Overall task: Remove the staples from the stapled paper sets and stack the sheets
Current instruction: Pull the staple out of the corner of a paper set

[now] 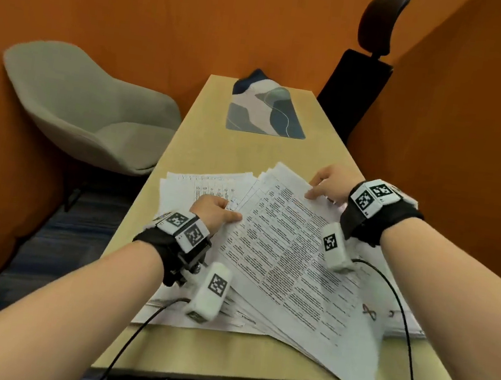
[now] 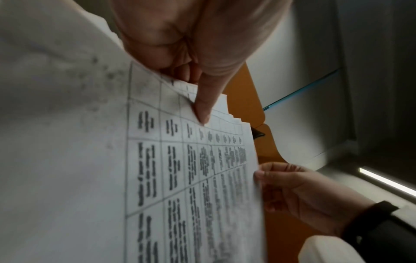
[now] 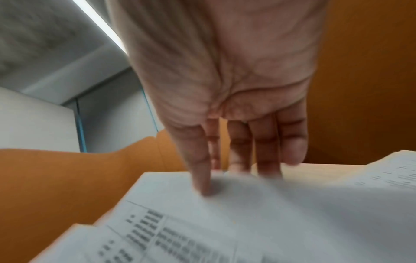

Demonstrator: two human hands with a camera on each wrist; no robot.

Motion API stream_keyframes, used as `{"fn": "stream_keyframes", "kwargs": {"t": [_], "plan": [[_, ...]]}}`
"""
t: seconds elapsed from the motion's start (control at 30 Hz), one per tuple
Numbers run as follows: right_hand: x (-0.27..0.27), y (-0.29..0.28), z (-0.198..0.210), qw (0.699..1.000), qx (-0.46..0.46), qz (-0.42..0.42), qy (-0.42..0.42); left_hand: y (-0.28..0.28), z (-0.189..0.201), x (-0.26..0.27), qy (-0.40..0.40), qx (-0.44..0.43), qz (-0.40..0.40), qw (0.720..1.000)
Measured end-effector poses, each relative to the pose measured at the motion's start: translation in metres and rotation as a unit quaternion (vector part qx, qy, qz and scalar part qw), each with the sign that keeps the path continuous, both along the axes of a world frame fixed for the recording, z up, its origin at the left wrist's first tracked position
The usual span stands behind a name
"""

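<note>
A printed top sheet (image 1: 282, 251) with table text lies slanted over a fanned pile of white papers (image 1: 199, 183) on the table. My left hand (image 1: 233, 212) pinches the sheet's left edge, its thumb (image 2: 203, 110) on top and the fingers curled beneath. My right hand (image 1: 314, 189) pinches the far right corner, the thumb (image 3: 202, 178) pressing on the sheet (image 3: 247, 213) and the fingers behind it. In the left wrist view the sheet (image 2: 180, 178) spans between both hands, with the right hand (image 2: 292, 186) at its far edge. No staple shows.
The light wooden table (image 1: 208, 114) carries a patterned mat (image 1: 265, 112) at its far end. A grey chair (image 1: 87, 111) stands left, a black office chair (image 1: 359, 83) behind. A small reddish looped item (image 1: 370, 312) lies on the papers at right. Orange walls enclose the space.
</note>
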State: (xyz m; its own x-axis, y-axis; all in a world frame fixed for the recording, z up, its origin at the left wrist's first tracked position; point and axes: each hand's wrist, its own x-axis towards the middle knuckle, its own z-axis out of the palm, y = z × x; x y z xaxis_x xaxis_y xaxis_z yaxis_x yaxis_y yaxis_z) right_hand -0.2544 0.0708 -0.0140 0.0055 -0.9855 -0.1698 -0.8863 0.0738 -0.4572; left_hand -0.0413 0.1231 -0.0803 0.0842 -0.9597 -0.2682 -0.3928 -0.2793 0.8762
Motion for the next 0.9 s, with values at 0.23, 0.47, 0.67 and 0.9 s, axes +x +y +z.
{"fn": "stream_keyframes", "kwargs": {"t": [0.23,0.47,0.67,0.9], "plan": [[-0.055,-0.004,-0.052,0.957,0.101,0.002,0.272,-0.002,-0.021,-0.001,0.033,0.047,0.006,0.998],[-0.058,-0.011,-0.067,0.969,0.048,-0.062,0.234,-0.011,-0.033,0.002,0.068,0.058,0.009,0.996],[-0.002,0.006,-0.034,0.994,-0.08,0.013,0.066,-0.002,-0.025,-0.003,0.109,0.055,0.027,0.992],[0.059,0.05,-0.061,0.982,-0.021,0.142,0.124,0.01,-0.021,-0.002,0.181,0.056,0.062,0.98]]}}
